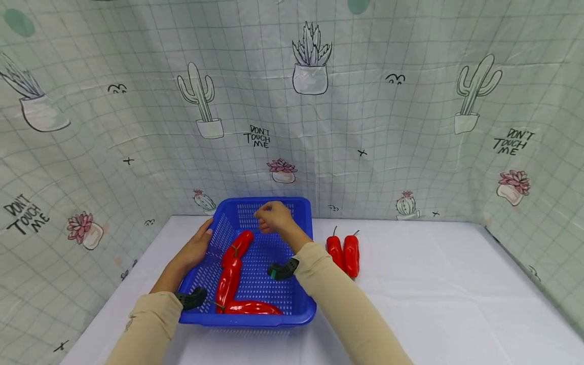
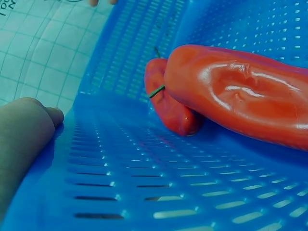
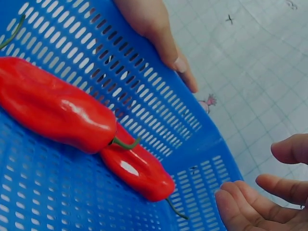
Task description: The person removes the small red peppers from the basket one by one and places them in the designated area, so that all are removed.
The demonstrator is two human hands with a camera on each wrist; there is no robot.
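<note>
Long red peppers lie in a blue perforated basket (image 1: 301,320): a far pepper (image 1: 244,242), a middle pepper (image 1: 228,286) and a near pepper (image 1: 254,307), strung along its left and front sides. My left hand (image 1: 195,251) rests against the outside of the left rim, its thumb along the edge; its other fingers are partly hidden. Over the far part of the basket hovers my right hand (image 1: 277,218), palm down. In the right wrist view its fingers (image 3: 245,204) bend loosely, apart from the thumb, with nothing between them. It touches no pepper.
Two more red peppers, a left one (image 1: 334,249) and a right one (image 1: 352,256), lie side by side on the white table (image 1: 433,284), right of the basket and partly behind my right sleeve. A patterned cloth (image 1: 365,116) hangs behind the table.
</note>
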